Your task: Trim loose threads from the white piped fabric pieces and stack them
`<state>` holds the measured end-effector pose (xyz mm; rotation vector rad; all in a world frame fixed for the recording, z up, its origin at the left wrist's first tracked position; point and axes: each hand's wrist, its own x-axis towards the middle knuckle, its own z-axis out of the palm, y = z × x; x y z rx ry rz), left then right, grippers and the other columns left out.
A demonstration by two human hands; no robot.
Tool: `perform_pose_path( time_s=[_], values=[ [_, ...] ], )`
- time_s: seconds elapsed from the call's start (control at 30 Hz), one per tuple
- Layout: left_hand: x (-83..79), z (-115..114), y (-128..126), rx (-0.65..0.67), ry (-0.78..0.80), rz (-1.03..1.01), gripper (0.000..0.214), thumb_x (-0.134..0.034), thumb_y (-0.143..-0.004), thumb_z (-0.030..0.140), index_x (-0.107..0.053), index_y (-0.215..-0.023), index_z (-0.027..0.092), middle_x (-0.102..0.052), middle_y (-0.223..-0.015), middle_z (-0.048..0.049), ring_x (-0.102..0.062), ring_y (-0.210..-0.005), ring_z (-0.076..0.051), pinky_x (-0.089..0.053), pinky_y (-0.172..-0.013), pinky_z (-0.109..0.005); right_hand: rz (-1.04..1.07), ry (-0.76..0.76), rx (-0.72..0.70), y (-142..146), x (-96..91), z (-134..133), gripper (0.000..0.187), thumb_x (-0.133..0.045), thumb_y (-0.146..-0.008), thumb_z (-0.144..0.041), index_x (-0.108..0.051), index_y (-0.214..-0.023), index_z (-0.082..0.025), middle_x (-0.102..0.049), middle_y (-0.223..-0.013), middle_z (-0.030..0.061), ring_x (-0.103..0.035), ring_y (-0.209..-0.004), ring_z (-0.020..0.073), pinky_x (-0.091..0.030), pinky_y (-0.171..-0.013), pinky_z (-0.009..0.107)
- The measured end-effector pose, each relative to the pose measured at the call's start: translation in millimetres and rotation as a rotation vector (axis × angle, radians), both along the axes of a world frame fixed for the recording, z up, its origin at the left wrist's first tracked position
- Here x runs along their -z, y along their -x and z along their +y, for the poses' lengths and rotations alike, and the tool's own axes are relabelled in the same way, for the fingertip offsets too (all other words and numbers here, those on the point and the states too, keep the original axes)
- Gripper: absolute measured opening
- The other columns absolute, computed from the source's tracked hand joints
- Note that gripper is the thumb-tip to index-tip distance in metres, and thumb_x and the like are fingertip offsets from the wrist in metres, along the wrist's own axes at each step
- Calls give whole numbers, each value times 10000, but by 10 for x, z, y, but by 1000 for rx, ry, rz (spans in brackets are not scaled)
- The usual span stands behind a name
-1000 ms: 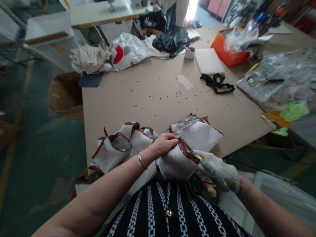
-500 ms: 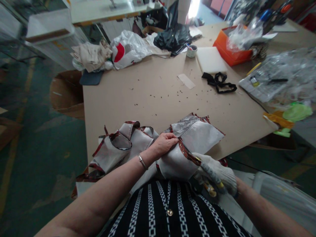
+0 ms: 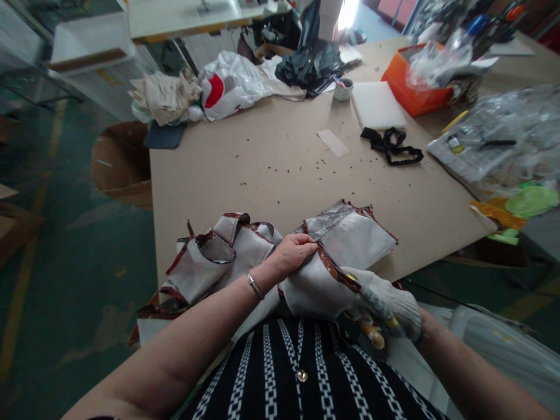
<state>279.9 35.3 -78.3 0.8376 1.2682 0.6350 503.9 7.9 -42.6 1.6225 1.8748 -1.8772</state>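
A white fabric piece with dark red patterned edging lies over the near edge of the tan table and hangs toward my lap. My left hand, bare with a bracelet at the wrist, presses flat on the fabric beside the red trim, fingers together. My right hand wears a white knit glove and is closed round a yellow-handled tool at the fabric's edge, off the table's near side. More of the same fabric is bunched to the left.
A black strap and a small tan paper piece lie mid-table, among scattered dark specks. At the far end are a white board, an orange box, plastic bags and a small cup. Clear plastic packets fill the right side.
My gloved right hand with the tool has shifted slightly along the fabric's edge. My left hand stays pressed on the fabric. The view has drifted a little.
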Motion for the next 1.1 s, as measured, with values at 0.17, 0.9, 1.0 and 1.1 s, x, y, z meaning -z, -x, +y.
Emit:
perform_pose_path(
  time_s=[0.17, 0.9, 1.0, 1.1],
  values=[
    [22, -32, -3, -7, 25, 29, 224, -612, -649, 355, -581, -663, 133, -523, -598, 29, -413, -548, -77, -318, -559, -235, -54, -12, -121, 14, -104, 48, 500, -535, -762, -524, -662, -1149, -234, -698, -1089, 82, -645, -986, 316, -466, -977, 484],
    [-2, -86, -35, 2, 16, 2, 209, -610, -631, 333, -629, -679, 130, -546, -620, 21, -423, -582, -84, -330, -598, -237, 15, -86, 3, 182, 134, 40, 473, -580, -782, -516, -615, -1180, -263, -700, -1046, 33, -627, -1024, 279, -445, -995, 398],
    [27, -82, -28, 13, 12, -2, 207, -609, -640, 333, -628, -674, 130, -543, -615, 22, -421, -580, -82, -330, -595, -236, 46, -97, 9, 215, 109, 36, 485, -577, -766, -529, -637, -1141, -227, -709, -942, 45, -629, -1011, 284, -446, -998, 395],
    [35, -80, -20, 7, 34, -10, 214, -611, -643, 340, -617, -674, 129, -524, -600, 30, -400, -557, -74, -315, -571, -232, 42, -119, 17, 276, 45, 29, 471, -572, -750, -500, -656, -1093, -189, -711, -971, 72, -634, -990, 300, -483, -949, 404]
  ],
)
